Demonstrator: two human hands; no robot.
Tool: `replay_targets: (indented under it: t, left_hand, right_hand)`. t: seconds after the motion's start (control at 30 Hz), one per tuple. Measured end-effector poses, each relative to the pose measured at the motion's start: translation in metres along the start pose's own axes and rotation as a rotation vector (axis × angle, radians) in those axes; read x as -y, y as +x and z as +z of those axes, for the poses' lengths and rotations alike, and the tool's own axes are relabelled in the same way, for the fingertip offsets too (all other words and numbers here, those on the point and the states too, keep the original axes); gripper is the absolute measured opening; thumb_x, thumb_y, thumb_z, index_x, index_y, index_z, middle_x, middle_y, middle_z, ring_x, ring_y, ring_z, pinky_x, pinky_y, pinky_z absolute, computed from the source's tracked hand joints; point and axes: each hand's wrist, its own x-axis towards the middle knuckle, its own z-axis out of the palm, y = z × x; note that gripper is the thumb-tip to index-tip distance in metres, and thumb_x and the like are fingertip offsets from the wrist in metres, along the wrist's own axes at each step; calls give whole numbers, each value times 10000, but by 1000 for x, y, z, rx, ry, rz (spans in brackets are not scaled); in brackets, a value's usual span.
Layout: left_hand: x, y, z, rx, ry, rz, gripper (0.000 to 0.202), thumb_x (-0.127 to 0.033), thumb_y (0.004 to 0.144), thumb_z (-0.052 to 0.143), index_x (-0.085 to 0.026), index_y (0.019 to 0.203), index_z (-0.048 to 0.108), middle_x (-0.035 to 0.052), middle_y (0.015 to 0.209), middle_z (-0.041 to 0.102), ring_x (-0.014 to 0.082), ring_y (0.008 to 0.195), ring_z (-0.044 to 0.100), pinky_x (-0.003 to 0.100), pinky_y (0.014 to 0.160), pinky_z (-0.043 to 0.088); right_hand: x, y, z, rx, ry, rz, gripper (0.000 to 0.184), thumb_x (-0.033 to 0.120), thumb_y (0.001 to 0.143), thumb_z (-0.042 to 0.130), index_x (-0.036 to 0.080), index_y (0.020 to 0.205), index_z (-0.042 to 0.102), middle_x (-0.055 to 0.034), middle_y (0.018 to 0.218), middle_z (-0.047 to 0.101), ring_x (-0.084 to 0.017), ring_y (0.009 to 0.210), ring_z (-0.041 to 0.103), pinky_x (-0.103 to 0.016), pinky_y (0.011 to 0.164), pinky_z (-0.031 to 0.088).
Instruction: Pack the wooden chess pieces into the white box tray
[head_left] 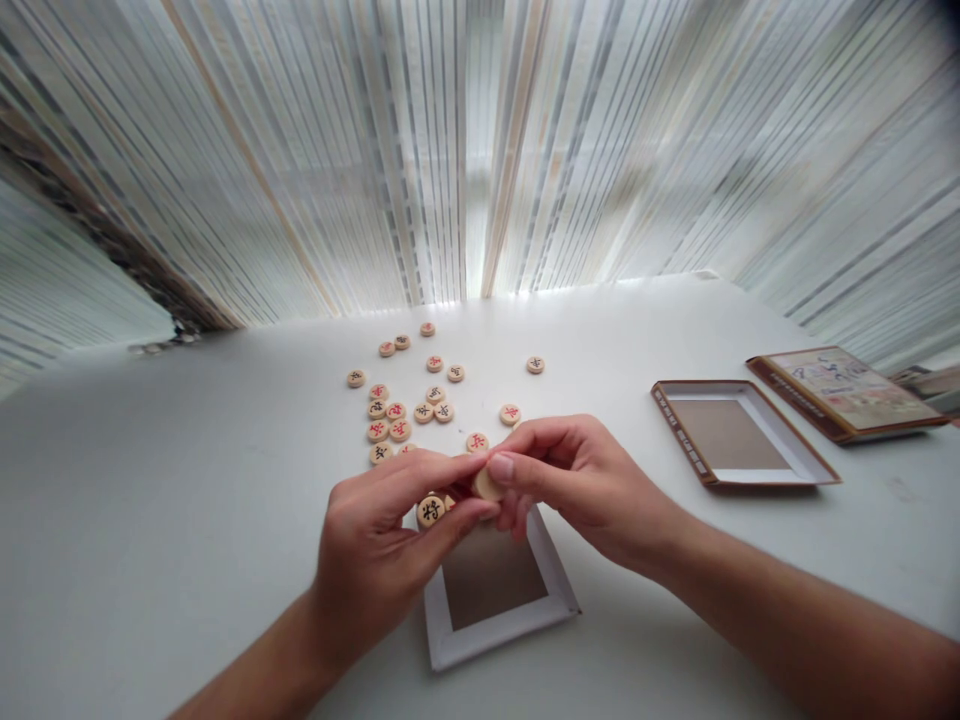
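Observation:
My left hand [382, 535] and my right hand [574, 480] meet above a shallow white box tray [495, 610] with a brown floor. Both pinch one round wooden game piece [487, 487] between thumbs and forefingers. Under my left thumb another wooden disc [430, 511] with a black character shows, beside the left fingers. Several more wooden discs [397, 410] with red or black characters lie scattered on the white table [150, 500] just beyond my hands.
A second open box tray [739, 433] with a brown rim lies to the right. A printed box lid [844, 392] sits beyond it near the right edge. Striped curtains [480, 150] hang behind the table's far edge.

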Motion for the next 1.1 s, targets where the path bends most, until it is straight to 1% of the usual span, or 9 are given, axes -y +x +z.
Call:
replay_targets:
  t: [0.1,0.2,0.37,0.47,0.63,0.8,0.87,0.97,1.1]
  left_hand:
    - [2,-1,-1,-14,-5,-36,413,-102,886,862,-297,1246,813,-20,1027,845,114,846,767,193,791,608]
    - [3,0,-1,-20,-8,-17,394,-114,883,871,-288,1233,818,-23,1005,845,108,838,755,185,781,595]
    - [1,2,0,-6,7,74,397,-66,873,867,-254,1220,815,-17,956,840,116,819,749,213,783,593]
    - [1,2,2,4,13,93,393,-54,873,864,-238,1217,812,-13,950,838,112,811,747,212,784,592]
    - [1,3,1,8,10,100,383,-43,875,857,-222,1211,810,-4,942,845,117,822,758,211,791,598]
    - [0,3,0,9,19,135,394,-11,859,855,-205,1200,815,12,943,831,118,808,762,207,758,602]
    - [1,3,0,6,16,135,401,-4,856,854,-212,1197,816,14,949,834,123,824,765,211,770,604]
    - [3,2,0,-2,-24,88,423,-5,858,850,-237,1210,812,15,970,842,143,867,774,235,807,621]
    - [4,0,0,-27,-68,5,445,-10,846,856,-264,1209,817,12,987,841,150,854,777,238,791,639]
  right_hand:
    - [-1,1,-1,20,23,2,252,372,835,942,140,870,850,-39,709,796,-99,574,726,-179,578,621]
    - [-2,1,0,33,41,10,230,317,815,960,148,929,851,-27,712,797,-94,588,721,-177,597,615]
    - [-1,-1,3,12,58,51,242,191,710,1012,144,839,813,0,657,770,-76,572,678,-155,597,566]
    - [0,-1,3,4,50,51,241,202,705,1014,139,817,810,-1,633,756,-81,565,667,-164,593,552]
    - [0,0,0,26,26,43,244,246,742,1001,127,851,817,-8,652,753,-80,582,663,-175,615,548]
    - [0,-2,2,2,59,77,305,174,646,1041,141,814,788,-7,665,762,-81,586,662,-160,587,530]
    - [0,-2,2,-7,57,80,308,159,623,1048,142,806,800,-9,668,766,-81,583,660,-159,579,529]
    - [0,-2,3,-6,32,30,268,193,662,1035,146,841,841,-20,703,783,-87,608,675,-174,615,559]
    - [-3,1,0,1,-38,-56,215,327,813,956,165,934,883,-42,732,800,-102,638,703,-201,656,587]
